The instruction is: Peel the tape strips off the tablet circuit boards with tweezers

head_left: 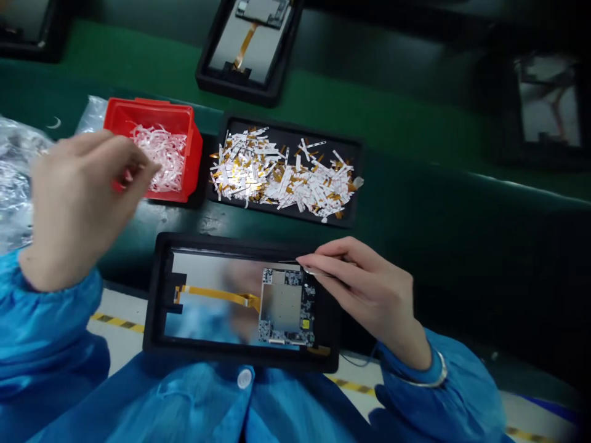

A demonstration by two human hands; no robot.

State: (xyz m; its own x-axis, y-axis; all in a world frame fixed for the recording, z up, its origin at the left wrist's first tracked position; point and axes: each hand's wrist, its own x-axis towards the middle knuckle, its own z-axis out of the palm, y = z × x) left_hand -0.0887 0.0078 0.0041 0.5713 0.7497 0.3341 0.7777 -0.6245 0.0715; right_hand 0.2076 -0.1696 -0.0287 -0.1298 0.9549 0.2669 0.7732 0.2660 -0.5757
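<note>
My left hand (87, 191) is raised at the front left edge of the red bin (196, 160), its thumb and forefinger pinched together; motion blur hides what they hold, if anything. The bin contains many thin white strips (161, 154). My right hand (373, 289) grips metal tweezers (318, 271), whose tips point left over the top edge of a circuit board (284, 307). That board lies on a mirror-like display panel (207, 326), with an orange flex cable (217, 295) running left from it. A black tray (154, 295) frames the panel in front of my body.
Behind it, a second black tray (355, 197) is heaped with white and amber strips (286, 178). Further trays with panels stand on the green surface, one at the top middle (203, 77) and one at the far right (549, 111). Clear plastic bags (16, 178) lie at left.
</note>
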